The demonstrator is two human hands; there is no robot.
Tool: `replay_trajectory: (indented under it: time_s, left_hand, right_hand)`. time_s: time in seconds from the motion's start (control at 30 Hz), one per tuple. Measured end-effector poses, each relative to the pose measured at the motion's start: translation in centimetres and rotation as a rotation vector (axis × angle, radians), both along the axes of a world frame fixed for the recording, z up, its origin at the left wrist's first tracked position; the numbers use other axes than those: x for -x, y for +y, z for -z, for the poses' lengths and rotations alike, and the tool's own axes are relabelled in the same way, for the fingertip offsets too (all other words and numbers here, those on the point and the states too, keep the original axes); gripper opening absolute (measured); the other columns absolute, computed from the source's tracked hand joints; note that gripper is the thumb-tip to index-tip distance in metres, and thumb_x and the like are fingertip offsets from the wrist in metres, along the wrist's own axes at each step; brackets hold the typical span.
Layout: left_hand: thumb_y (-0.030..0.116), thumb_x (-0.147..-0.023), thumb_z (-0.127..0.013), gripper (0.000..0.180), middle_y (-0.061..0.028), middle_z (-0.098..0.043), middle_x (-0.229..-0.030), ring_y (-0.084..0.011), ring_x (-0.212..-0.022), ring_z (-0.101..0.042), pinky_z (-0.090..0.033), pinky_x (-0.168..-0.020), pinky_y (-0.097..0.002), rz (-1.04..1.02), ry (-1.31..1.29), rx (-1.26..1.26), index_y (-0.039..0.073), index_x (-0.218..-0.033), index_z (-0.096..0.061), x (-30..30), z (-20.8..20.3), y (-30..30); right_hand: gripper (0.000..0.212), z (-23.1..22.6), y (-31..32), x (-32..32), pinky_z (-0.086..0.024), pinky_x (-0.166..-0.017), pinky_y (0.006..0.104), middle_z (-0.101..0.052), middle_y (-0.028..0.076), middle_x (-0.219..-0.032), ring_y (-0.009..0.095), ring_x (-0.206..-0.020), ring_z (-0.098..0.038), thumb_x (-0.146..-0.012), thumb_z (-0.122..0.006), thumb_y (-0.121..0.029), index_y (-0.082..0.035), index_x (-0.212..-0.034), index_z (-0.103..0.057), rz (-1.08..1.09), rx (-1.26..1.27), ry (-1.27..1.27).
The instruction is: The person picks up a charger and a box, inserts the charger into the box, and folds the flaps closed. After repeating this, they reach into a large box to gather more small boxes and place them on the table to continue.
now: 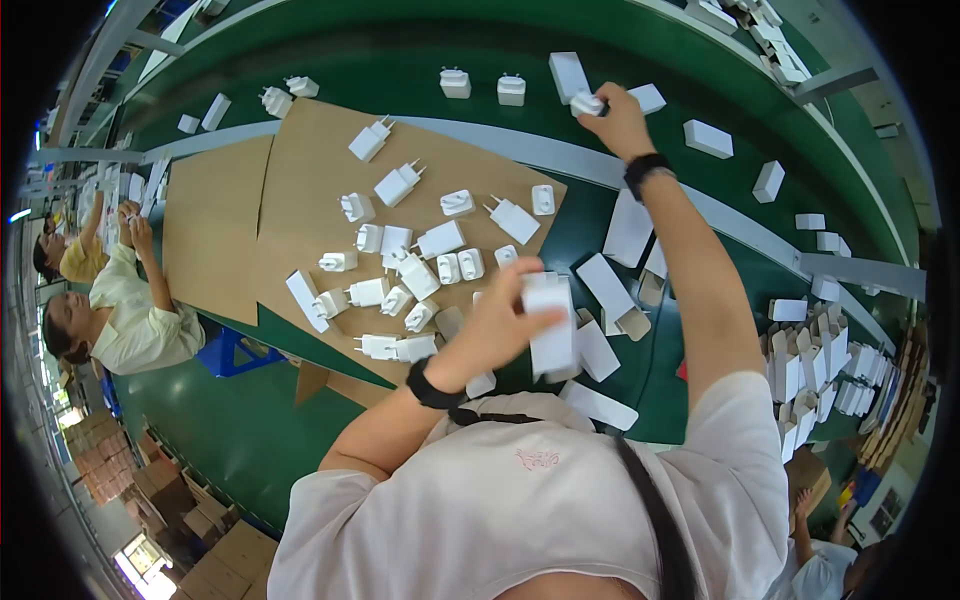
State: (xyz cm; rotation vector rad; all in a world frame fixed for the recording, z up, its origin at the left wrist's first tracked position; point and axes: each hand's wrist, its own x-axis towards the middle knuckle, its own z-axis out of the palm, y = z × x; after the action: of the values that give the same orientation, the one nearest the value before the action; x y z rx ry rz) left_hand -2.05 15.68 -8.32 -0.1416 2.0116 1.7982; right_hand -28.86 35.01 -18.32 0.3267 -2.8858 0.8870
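Note:
In my left hand (497, 330) is a small white box (554, 340), held upright over the near side of the workbench; its outline is a little blurred. My right hand (620, 122) reaches out to the green belt (400, 75) and pinches a white plug charger (587, 104). Close by that charger lies a white box (568, 74), and another white box (649, 98) is partly behind my right hand. Several white plug chargers (398, 184) lie scattered on a brown cardboard sheet (310, 150) to the left, some with two pins showing.
Open white boxes (606, 285) with flaps lie near my body. Many stacked boxes (800, 365) stand at the right, by a grey metal post (865, 272). Two chargers (455, 84) stand farther along the belt. Co-workers (140, 310) sit at the left; another person (828, 565) is at lower right.

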Motion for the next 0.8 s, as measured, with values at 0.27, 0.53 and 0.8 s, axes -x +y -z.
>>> replay_trajectory:
  time_s: [0.27, 0.53, 0.8]
  left_hand:
    - [0.013, -0.088, -0.052, 0.039, -0.0085, -0.052, -0.111, -0.0204, -0.103, -0.052, -0.043, -0.089, -0.0383, -0.644, -0.212, -1.078, 0.006, -0.124, -0.038, 3.9, -1.4, -4.8]
    - [0.004, -0.079, -0.060, 0.038, -0.0017, -0.050, -0.103, -0.0133, -0.093, -0.053, -0.048, -0.074, -0.0293, -0.585, 0.073, -0.936, 0.011, -0.113, -0.045, 0.1, -1.1, -0.7]
    - [0.004, -0.060, -0.068, 0.059, -0.0182, -0.051, -0.103, -0.0335, -0.096, -0.050, -0.041, -0.080, -0.0404, -0.150, 0.598, 0.344, 0.002, -0.113, -0.041, -4.5, -1.9, 1.3]
  right_hand:
    - [0.058, -14.9, -0.2, -18.8, -0.050, -0.072, 0.0298, -0.057, 0.010, -0.102, 0.018, -0.086, -0.060, -0.075, -0.068, -0.028, 0.000, -0.119, -0.043, -0.192, 1.124, -0.769]
    - [0.058, -15.7, 1.2, -26.7, -0.047, -0.079, 0.0316, -0.056, 0.014, -0.108, 0.020, -0.091, -0.058, -0.075, -0.066, -0.029, 0.003, -0.118, -0.044, -0.175, 1.178, -0.525]
    - [0.036, -17.2, -1.8, -28.4, -0.045, -0.079, 0.0267, -0.059, 0.011, -0.098, 0.017, -0.087, -0.058, -0.080, -0.050, -0.011, 0.003, -0.113, -0.046, -0.316, 0.913, -0.608]
